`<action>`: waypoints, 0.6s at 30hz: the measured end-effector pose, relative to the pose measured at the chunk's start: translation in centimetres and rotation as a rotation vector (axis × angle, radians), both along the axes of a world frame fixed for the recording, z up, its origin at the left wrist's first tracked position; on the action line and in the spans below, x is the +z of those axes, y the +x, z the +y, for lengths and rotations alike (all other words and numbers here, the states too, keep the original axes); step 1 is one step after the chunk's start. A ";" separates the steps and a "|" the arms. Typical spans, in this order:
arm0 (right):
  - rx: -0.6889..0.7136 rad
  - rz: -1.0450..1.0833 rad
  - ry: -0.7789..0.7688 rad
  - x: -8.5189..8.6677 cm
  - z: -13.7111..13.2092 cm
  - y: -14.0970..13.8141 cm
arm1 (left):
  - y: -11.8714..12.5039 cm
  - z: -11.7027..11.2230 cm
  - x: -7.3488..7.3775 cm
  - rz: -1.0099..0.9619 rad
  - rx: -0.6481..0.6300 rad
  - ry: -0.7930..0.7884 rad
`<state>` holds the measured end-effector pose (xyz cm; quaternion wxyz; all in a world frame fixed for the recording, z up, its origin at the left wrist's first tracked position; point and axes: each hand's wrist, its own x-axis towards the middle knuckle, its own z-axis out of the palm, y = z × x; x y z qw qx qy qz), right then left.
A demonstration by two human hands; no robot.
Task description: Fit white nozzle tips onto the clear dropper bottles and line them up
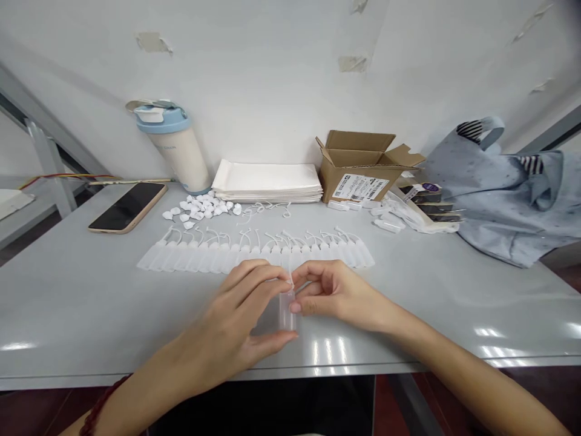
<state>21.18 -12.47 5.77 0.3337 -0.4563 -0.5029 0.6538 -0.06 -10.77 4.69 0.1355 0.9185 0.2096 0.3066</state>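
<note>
Near the table's front edge, my left hand point(247, 309) grips a small clear plastic tube point(285, 312) between its thumb below and fingers above. My right hand point(333, 297) pinches the same tube from the right side, close to its upper end. A white string point(290, 280) shows at the tube's top, between the fingertips of both hands. Just beyond my hands lies a row of several similar translucent tubes point(213, 257) with white caps and strings. Behind the row sits a pile of small white caps point(202, 207), beside some loose white strings point(263, 208).
At the back stand a tumbler point(179, 151), a stack of white envelopes point(267, 180) and an open cardboard box point(358, 169). Clear tubes point(389, 223) lie by the box. A phone point(129, 207) rests at left, a light blue cloth bag point(503, 194) at right. The wall closes the back.
</note>
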 end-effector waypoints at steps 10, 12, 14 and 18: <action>-0.391 -0.170 0.291 1.8 0.6 2.5 | -2.6 0.5 -2.1 0.228 0.125 -0.161; -0.402 -0.165 0.301 1.7 0.6 2.4 | -2.6 0.5 -2.4 0.261 0.133 -0.179; -0.409 -0.160 0.308 1.6 0.7 2.3 | -2.5 0.5 -2.5 0.277 0.134 -0.174; -0.439 -0.151 0.317 1.5 0.7 2.4 | -2.5 0.7 -2.6 0.270 0.120 -0.145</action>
